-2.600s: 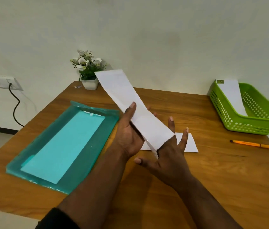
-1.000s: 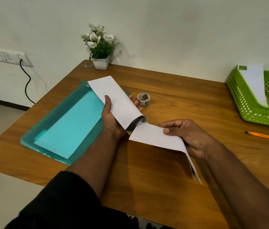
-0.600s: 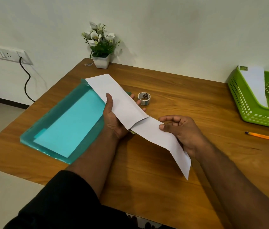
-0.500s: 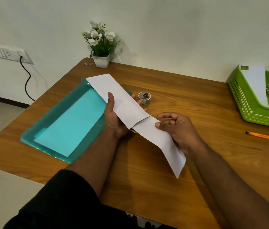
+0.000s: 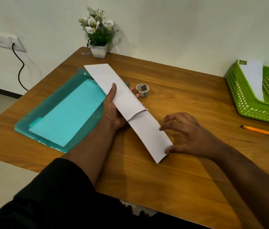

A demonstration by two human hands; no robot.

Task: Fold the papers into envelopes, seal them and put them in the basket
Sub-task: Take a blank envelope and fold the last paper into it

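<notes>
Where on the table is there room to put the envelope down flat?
The bare wood nearest the person, below the white envelope and both hands, is widest. A second patch lies between the small tape roll, the white potted flowers and the green plastic basket. The teal plastic folder fills the left side; the orange pencil crowds the basket's front.

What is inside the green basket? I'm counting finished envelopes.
One white envelope leans against the far wall of the green basket, a small stamp-like sticker at its top corner. The near wall hides part of the basket's floor, so anything lying flat there cannot be seen.
</notes>
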